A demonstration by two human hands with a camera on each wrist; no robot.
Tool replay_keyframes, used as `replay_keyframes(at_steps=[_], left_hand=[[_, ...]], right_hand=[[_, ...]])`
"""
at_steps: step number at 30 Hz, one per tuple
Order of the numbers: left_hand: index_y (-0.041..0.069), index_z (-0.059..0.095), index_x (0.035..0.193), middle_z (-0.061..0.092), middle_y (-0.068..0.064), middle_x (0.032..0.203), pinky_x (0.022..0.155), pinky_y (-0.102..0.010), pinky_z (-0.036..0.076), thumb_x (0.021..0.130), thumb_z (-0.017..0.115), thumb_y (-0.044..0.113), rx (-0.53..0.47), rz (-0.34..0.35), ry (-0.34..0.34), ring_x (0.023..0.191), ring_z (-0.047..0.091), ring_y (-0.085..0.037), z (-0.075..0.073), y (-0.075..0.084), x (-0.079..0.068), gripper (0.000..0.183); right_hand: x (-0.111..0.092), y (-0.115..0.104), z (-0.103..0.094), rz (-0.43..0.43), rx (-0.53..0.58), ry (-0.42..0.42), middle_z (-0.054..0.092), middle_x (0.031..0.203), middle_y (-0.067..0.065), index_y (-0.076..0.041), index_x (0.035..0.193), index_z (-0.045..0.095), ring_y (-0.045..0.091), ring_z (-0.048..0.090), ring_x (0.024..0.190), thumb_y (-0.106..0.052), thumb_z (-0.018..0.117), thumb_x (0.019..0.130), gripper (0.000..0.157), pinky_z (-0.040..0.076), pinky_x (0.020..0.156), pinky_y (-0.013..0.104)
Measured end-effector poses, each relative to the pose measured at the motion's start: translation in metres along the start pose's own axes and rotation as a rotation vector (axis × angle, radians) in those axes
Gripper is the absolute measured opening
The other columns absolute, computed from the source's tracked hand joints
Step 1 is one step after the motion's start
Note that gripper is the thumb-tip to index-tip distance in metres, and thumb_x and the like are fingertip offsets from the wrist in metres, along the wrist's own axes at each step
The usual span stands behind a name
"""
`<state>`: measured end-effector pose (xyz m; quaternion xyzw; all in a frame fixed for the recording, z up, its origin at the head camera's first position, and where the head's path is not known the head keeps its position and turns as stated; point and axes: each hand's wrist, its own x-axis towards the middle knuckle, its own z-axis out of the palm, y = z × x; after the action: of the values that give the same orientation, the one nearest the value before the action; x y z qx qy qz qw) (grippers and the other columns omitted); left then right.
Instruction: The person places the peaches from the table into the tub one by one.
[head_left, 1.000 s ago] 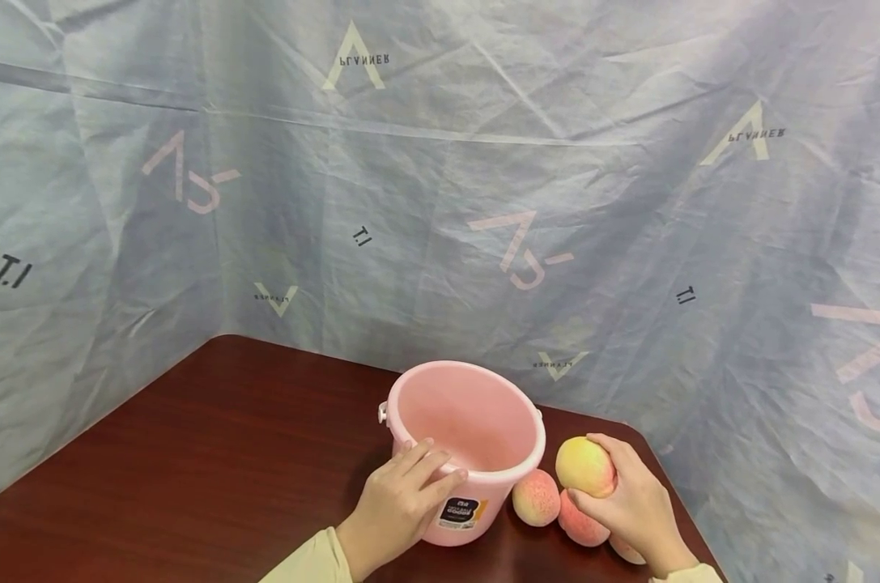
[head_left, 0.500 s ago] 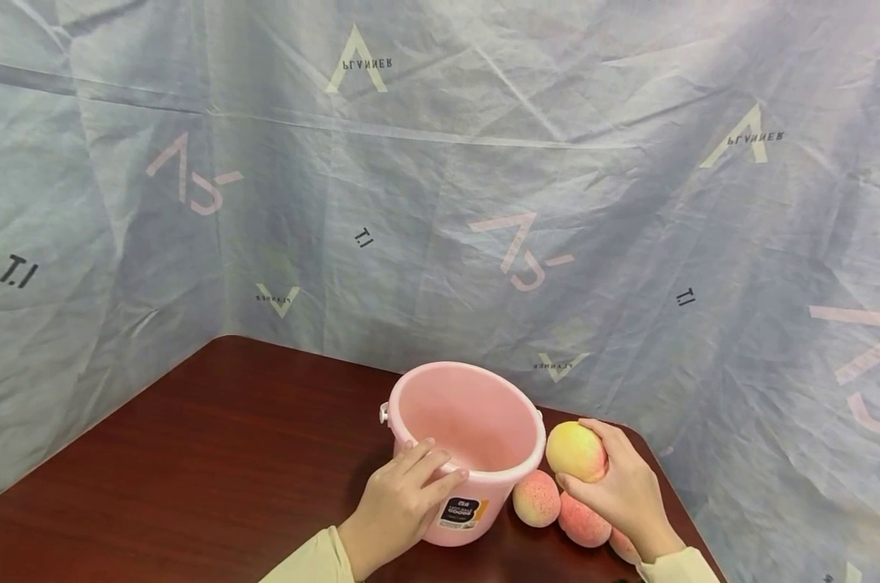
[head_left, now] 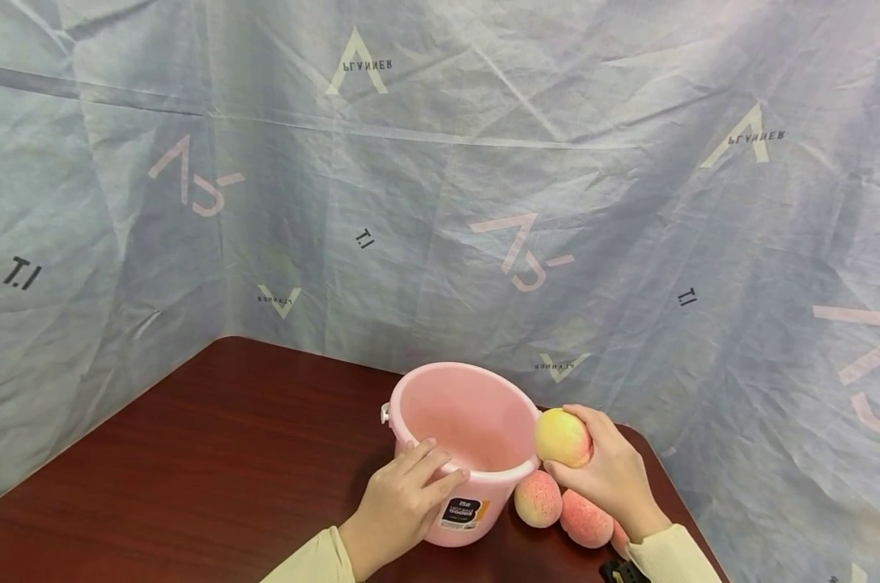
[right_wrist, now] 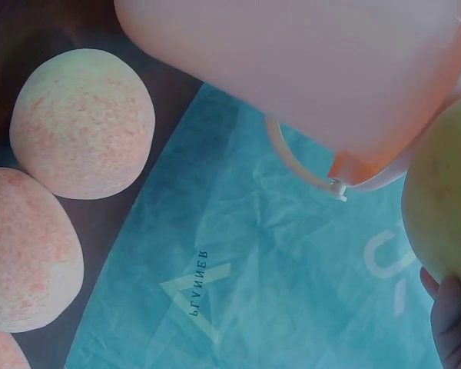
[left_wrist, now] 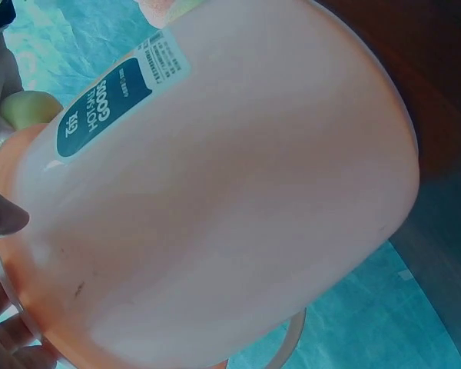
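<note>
Best lift yellow peach (head_left: 560, 438), held in curled right grip (head_left: 614, 465), over bucket rim (head_left: 499, 475) pinched by left grip (head_left: 401, 494), releasing low.

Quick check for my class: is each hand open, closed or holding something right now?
Left hand: holding the round pink plastic bucket by its rim.
Right hand: holding a round yellow peach with a reddish side.

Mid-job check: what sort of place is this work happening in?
Probably a curtained-off indoor work booth: printed grey sheeting hangs behind and on both sides of a reddish-brown table that bears a pink bucket and loose peaches.
</note>
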<state>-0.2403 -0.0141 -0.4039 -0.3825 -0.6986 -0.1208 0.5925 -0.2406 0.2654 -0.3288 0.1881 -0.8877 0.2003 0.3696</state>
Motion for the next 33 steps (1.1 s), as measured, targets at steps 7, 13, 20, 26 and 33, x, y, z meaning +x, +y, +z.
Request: replay_keyframes(at_steps=[7, 13, 20, 26, 33], left_hand=[[0.02, 0.074, 0.098, 0.066, -0.003, 0.099, 0.084, -0.034, 0.055, 0.1, 0.038, 0.018, -0.007, 0.0, 0.005, 0.098, 0.067, -0.026, 0.0, 0.0, 0.002, 0.036], [0.02, 0.074, 0.099, 0.066, -0.002, 0.1, 0.084, -0.034, 0.056, 0.099, 0.039, 0.018, -0.01, 0.001, 0.005, 0.099, 0.067, -0.026, 0.001, 0.001, 0.003, 0.035], [0.021, 0.074, 0.1, 0.066, -0.002, 0.1, 0.085, -0.033, 0.055, 0.099, 0.038, 0.017, -0.013, 0.009, -0.009, 0.099, 0.067, -0.025, 0.001, 0.001, 0.003, 0.036], [0.02, 0.073, 0.1, 0.066, -0.002, 0.099, 0.084, -0.034, 0.055, 0.098, 0.038, 0.017, -0.002, 0.006, -0.002, 0.098, 0.067, -0.026, 0.001, 0.0, 0.002, 0.036], [0.021, 0.074, 0.1, 0.066, -0.003, 0.098, 0.082, -0.033, 0.056, 0.1, 0.037, 0.018, 0.0, 0.0, -0.003, 0.097, 0.066, -0.026, 0.0, 0.0, 0.001, 0.037]], right_hand=[[0.008, -0.003, -0.004, -0.035, -0.003, -0.009, 0.065, 0.107, 0.01, -0.008, 0.118, 0.061, 0.026, 0.064, 0.082, -0.018, 0.087, 0.055, 0.068, 0.05, 0.06, 0.044], [0.02, -0.008, -0.011, -0.077, -0.05, -0.103, 0.066, 0.11, 0.007, -0.011, 0.118, 0.062, 0.023, 0.066, 0.088, -0.024, 0.086, 0.058, 0.066, 0.052, 0.062, 0.042], [0.045, -0.021, -0.016, -0.151, -0.163, -0.315, 0.064, 0.105, -0.002, -0.02, 0.116, 0.063, 0.015, 0.062, 0.084, -0.033, 0.08, 0.058, 0.062, 0.049, 0.06, 0.037], [0.061, -0.033, -0.01, -0.195, -0.185, -0.395, 0.064, 0.104, -0.002, -0.018, 0.116, 0.063, 0.013, 0.06, 0.08, -0.032, 0.077, 0.058, 0.061, 0.047, 0.058, 0.034], [0.074, -0.046, -0.003, -0.213, -0.185, -0.476, 0.063, 0.099, -0.002, -0.018, 0.116, 0.063, 0.01, 0.057, 0.075, -0.034, 0.077, 0.058, 0.062, 0.047, 0.058, 0.034]])
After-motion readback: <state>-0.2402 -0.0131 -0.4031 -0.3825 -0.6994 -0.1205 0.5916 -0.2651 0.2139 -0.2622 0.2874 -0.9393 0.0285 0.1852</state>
